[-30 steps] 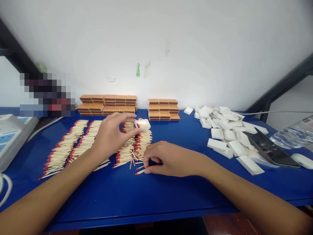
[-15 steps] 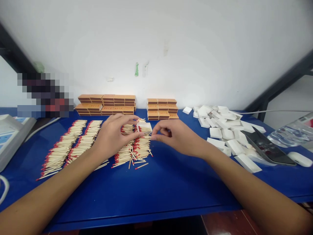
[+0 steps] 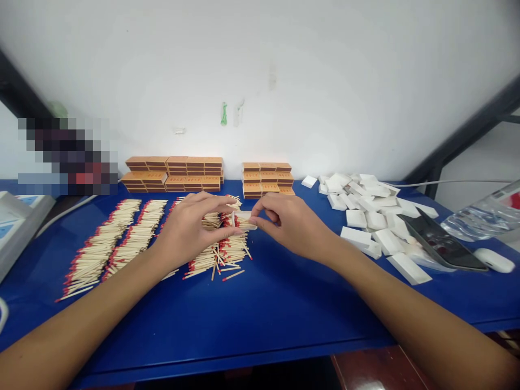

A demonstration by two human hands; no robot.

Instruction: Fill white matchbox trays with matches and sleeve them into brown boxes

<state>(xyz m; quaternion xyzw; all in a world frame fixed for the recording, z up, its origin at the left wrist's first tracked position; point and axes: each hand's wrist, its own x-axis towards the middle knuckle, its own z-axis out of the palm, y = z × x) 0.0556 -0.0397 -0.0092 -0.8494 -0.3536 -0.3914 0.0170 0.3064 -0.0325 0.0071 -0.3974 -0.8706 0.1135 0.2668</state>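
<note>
My left hand (image 3: 199, 219) is closed around the left end of a small white matchbox tray (image 3: 253, 224), thumb at the near side and fingers at the far side. At the tray's right end, my right hand (image 3: 280, 216) pinches pale matchsticks (image 3: 244, 220) between thumb and forefinger; how many is too small to tell. Beneath the tray and my left hand lie rows of red-tipped matches (image 3: 235, 249), with a few loose ones at the near edge. Part of these rows is hidden by my left hand.
More rows of matches (image 3: 91, 246) lie at the left. Orange matchboxes (image 3: 193, 181) are stacked along the wall, with a second stack (image 3: 268, 179) beside them. White trays (image 3: 365, 200) are heaped at the right, near a phone (image 3: 441, 241), a white mouse (image 3: 493, 261) and clear plastic packaging (image 3: 479, 214).
My right hand has moved slightly left to the tray, and matchsticks now show at its fingertips. The tray, still in my left hand, has tilted and sits slightly lower.
</note>
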